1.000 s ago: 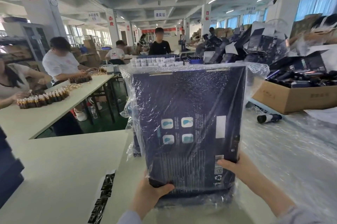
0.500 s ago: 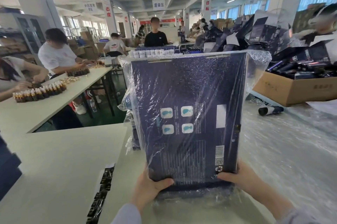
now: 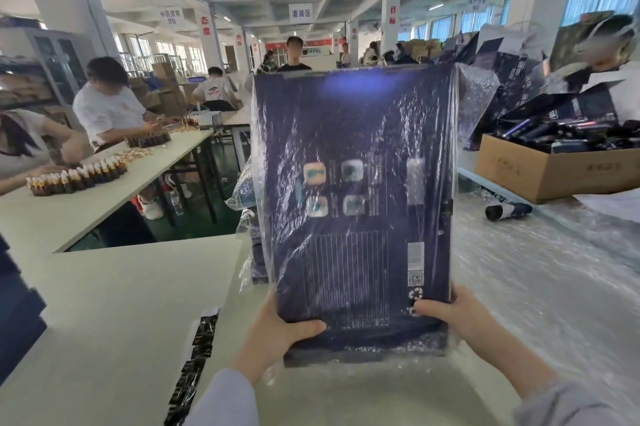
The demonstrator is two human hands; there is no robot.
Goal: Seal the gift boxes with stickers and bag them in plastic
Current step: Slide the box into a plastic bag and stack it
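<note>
A large dark blue gift box (image 3: 356,203) stands upright in front of me, wrapped in a clear plastic bag (image 3: 474,96) whose loose end bunches at the top right. My left hand (image 3: 277,328) grips the box's lower left corner, thumb across the front. At the lower right corner my right hand (image 3: 446,311) holds it the same way. A strip of black stickers (image 3: 194,359) lies on the white table (image 3: 114,314) to the left. More bagged blue boxes (image 3: 254,252) sit behind the held one.
A cardboard carton (image 3: 554,172) of dark products stands at the right, with a black tube (image 3: 507,210) lying before it on bubble wrap (image 3: 536,287). Stacked blue boxes (image 3: 17,304) edge in at the far left. Workers sit at a long table (image 3: 114,183) with small bottles.
Both hands have raised the bagged box higher and closer to me, so it now fills more of the view. My grip on its lower corners is unchanged.
</note>
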